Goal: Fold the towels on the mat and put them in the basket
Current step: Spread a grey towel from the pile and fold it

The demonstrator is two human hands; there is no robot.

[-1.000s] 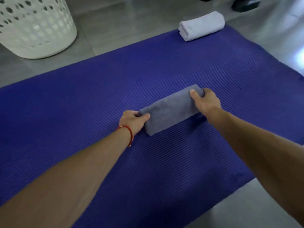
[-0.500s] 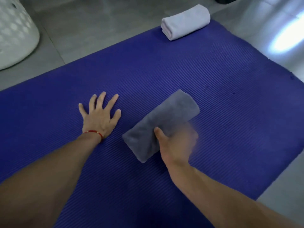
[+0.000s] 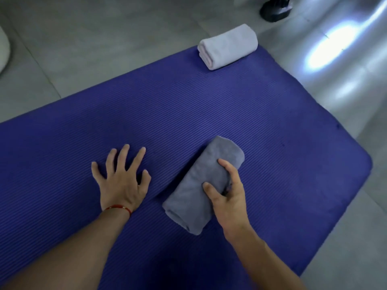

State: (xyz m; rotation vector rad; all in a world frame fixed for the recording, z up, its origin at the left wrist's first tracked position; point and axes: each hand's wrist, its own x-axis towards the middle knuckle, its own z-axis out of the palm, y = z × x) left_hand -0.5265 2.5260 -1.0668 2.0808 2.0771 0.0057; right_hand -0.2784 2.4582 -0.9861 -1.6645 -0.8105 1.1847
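Observation:
A folded grey towel (image 3: 196,189) lies slantwise on the blue mat (image 3: 188,114), near its front right part. My right hand (image 3: 228,195) grips the towel at its middle, thumb on top and fingers curled round its right side. To the left of the towel, my left hand (image 3: 123,178) rests flat on the mat with fingers spread, holding nothing. A folded white towel (image 3: 228,47) lies at the mat's far edge. Only a sliver of the white basket (image 3: 3,51) shows at the left border.
Grey tiled floor (image 3: 104,38) surrounds the mat. A black object (image 3: 276,9) stands on the floor at the top right. Bright light glare (image 3: 330,47) falls on the floor to the right.
My left hand let go of the grey towel and went flat onto the mat. My right hand shifted to the towel's middle and turned it more slantwise. The view swung right, away from the basket.

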